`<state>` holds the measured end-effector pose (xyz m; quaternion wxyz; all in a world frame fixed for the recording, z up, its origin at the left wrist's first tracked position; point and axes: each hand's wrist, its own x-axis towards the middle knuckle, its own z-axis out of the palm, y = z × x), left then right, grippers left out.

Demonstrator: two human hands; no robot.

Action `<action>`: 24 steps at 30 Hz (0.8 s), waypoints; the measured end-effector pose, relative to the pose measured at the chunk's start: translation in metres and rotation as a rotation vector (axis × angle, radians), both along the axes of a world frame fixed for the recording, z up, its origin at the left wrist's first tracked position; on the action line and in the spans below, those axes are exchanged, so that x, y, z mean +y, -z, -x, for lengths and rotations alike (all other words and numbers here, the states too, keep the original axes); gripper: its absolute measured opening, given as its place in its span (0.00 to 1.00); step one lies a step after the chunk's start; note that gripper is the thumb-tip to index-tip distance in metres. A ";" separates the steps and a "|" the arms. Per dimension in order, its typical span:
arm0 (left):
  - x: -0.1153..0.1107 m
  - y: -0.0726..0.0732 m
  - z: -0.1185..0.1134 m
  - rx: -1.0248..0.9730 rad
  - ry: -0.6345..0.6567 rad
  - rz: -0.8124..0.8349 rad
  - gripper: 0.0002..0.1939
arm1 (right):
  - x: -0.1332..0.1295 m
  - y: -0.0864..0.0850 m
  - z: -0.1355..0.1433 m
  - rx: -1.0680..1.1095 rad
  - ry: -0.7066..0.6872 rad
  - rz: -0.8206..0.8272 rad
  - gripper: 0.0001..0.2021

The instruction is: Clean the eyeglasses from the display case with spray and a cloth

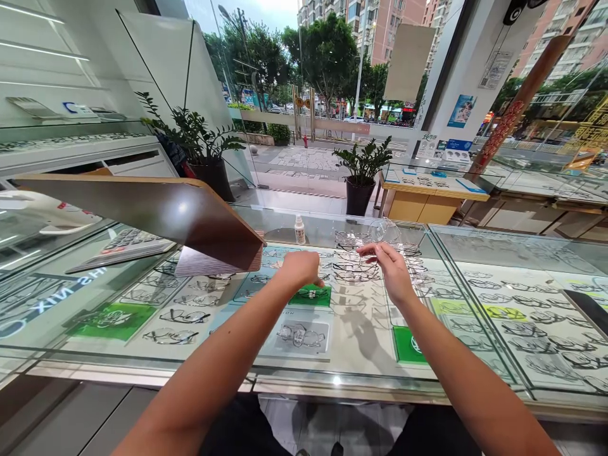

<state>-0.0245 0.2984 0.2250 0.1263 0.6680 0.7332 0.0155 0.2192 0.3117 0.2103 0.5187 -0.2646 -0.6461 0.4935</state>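
Note:
My left hand (303,268) is bent down at the wrist over the counter, above a green card (323,297) with dark-framed eyeglasses. Its fingers curl under, and what they hold, if anything, is hidden. My right hand (390,271) reaches in from the right, its fingers half bent and a little apart. The fingertips are beside a row of eyeglasses (356,272) with thin dark frames; whether they touch one cannot be made out. A small white bottle (299,230) stands on the glass beyond my left hand.
Several eyeglasses lie in the glass display counter (346,377). At left a brown-backed mirror or board (190,221) leans above a calculator (126,246). A dark phone (586,310) lies at the right edge. Potted plants (360,190) stand by the window.

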 end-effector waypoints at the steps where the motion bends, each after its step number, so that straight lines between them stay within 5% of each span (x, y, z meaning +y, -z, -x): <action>1: 0.001 0.002 0.000 0.005 -0.001 0.002 0.13 | 0.000 0.000 0.000 -0.003 0.001 -0.001 0.17; 6: 0.009 0.003 0.005 0.001 -0.033 -0.034 0.01 | 0.001 0.002 0.000 -0.018 0.005 -0.010 0.17; 13: 0.022 0.000 0.014 -0.074 -0.224 -0.125 0.18 | -0.002 -0.001 0.000 -0.030 0.012 -0.006 0.16; 24: 0.026 -0.009 0.030 -0.406 -0.279 -0.304 0.15 | -0.002 -0.004 -0.001 -0.050 0.020 -0.008 0.18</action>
